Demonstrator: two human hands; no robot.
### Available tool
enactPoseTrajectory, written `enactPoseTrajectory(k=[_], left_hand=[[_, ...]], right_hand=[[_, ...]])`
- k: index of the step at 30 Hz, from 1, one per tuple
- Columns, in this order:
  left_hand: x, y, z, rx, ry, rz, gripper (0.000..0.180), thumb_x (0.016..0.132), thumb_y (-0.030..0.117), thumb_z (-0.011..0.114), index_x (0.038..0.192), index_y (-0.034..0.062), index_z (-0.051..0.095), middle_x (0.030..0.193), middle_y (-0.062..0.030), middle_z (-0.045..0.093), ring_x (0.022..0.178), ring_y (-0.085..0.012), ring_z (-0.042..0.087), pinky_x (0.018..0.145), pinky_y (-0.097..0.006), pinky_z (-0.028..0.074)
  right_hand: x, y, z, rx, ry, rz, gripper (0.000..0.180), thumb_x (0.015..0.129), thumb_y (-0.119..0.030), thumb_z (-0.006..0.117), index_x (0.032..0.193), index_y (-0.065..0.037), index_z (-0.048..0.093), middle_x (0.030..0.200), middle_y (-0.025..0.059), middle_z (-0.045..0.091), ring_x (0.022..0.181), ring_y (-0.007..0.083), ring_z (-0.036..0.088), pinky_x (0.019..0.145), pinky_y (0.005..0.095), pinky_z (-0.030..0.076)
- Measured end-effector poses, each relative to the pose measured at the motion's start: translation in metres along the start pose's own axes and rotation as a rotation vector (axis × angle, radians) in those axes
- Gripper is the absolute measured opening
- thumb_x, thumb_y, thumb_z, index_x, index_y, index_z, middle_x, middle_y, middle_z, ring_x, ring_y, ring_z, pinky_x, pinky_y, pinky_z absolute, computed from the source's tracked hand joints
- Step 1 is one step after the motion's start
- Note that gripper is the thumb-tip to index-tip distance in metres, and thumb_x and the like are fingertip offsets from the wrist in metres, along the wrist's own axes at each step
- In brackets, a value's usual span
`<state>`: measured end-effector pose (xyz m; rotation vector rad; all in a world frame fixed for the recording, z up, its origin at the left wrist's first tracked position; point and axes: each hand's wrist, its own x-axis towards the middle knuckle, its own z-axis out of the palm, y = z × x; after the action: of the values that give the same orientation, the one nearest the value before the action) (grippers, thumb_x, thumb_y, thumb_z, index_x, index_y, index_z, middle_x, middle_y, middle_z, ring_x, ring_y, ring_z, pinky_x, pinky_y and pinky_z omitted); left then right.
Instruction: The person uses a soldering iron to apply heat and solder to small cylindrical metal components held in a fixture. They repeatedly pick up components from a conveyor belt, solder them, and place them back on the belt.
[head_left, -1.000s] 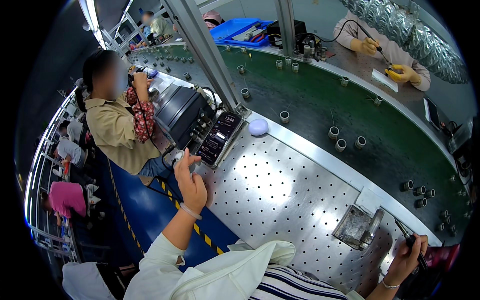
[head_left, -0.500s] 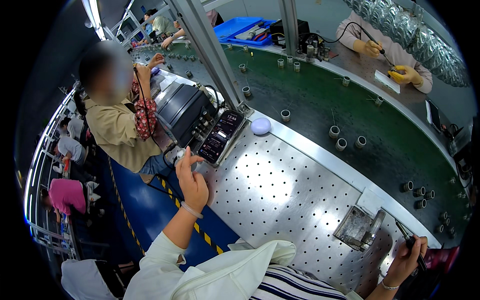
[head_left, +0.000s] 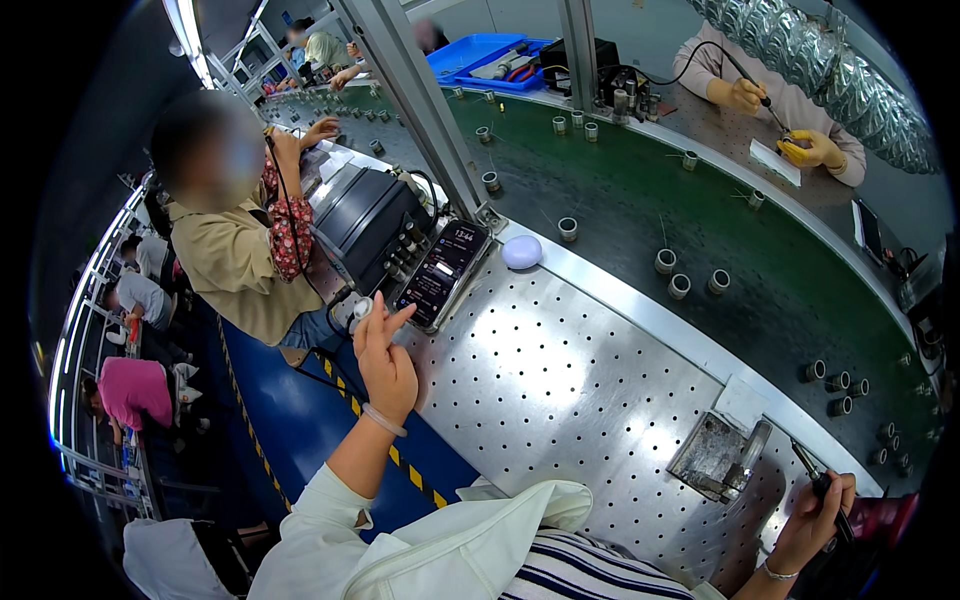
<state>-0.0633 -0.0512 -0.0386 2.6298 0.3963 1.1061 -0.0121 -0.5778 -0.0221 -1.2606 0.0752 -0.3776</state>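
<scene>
Two hands are in view. The right hand closes its grip on a black-handled soldering iron, whose rear end fades into the dark rim. The left hand's grip is half-curled beside a smartphone; I cannot tell whether it holds the pale thing partly hidden there. A metal fixture sits on the perforated bench; an aluminium post blocks part of the green conveyor.

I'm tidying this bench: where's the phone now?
In the head view, the phone sits left of centre, between the dark grey box and the purple oval, just beyond the left hand.
</scene>
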Motion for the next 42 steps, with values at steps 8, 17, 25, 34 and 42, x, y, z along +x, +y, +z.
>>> enactPoseTrajectory(k=[8, 17, 25, 34, 42], left_hand=[[0.001, -0.004, 0.0, 0.027, -0.048, -0.002, 0.065, 0.074, -0.01, 0.038, 0.138, -0.0039, 0.034, 0.112, -0.0062, 0.066, 0.11, -0.0262, 0.047, 0.102, -0.035, 0.028], [0.003, 0.006, -0.002, 0.005, 0.037, -0.012, 0.072, 0.069, -0.012, 0.037, 0.14, -0.0035, 0.032, 0.12, -0.0125, 0.058, 0.113, -0.0266, 0.046, 0.103, -0.035, 0.029], [0.002, 0.002, -0.001, -0.022, 0.033, -0.012, 0.072, 0.069, -0.012, 0.036, 0.14, -0.0025, 0.032, 0.115, -0.0128, 0.059, 0.112, -0.0272, 0.047, 0.104, -0.037, 0.029], [-0.001, -0.002, 0.0, -0.023, 0.006, -0.022, 0.073, 0.07, -0.01, 0.035, 0.142, 0.0003, 0.03, 0.115, -0.012, 0.058, 0.113, -0.0264, 0.046, 0.105, -0.037, 0.028], [0.001, -0.001, 0.0, -0.028, 0.032, -0.021, 0.072, 0.068, -0.011, 0.037, 0.139, -0.0019, 0.034, 0.113, -0.0116, 0.062, 0.113, -0.0267, 0.047, 0.103, -0.037, 0.026]], right_hand=[[0.0, 0.001, 0.001, -0.013, 0.022, -0.006, 0.014, 0.095, -0.014, 0.051, 0.087, -0.004, 0.047, 0.073, -0.002, 0.039, 0.058, 0.0025, 0.03, 0.051, 0.0152, 0.026], [0.0, 0.001, -0.002, -0.002, -0.013, -0.01, 0.013, 0.095, -0.014, 0.05, 0.088, -0.003, 0.048, 0.074, -0.0017, 0.04, 0.058, 0.0029, 0.03, 0.051, 0.0155, 0.026], [0.0, 0.0, -0.002, -0.009, -0.024, -0.008, 0.013, 0.095, -0.014, 0.05, 0.088, -0.003, 0.048, 0.074, -0.0014, 0.04, 0.057, 0.0034, 0.03, 0.051, 0.0159, 0.027], [0.0, 0.0, -0.002, 0.003, -0.031, 0.006, 0.014, 0.095, -0.014, 0.05, 0.087, -0.003, 0.047, 0.073, -0.0012, 0.039, 0.057, 0.0038, 0.03, 0.051, 0.0163, 0.027], [0.0, -0.001, 0.001, 0.0, -0.024, 0.005, 0.014, 0.095, -0.014, 0.05, 0.086, -0.004, 0.047, 0.072, -0.0014, 0.039, 0.057, 0.0036, 0.03, 0.051, 0.0167, 0.026]])
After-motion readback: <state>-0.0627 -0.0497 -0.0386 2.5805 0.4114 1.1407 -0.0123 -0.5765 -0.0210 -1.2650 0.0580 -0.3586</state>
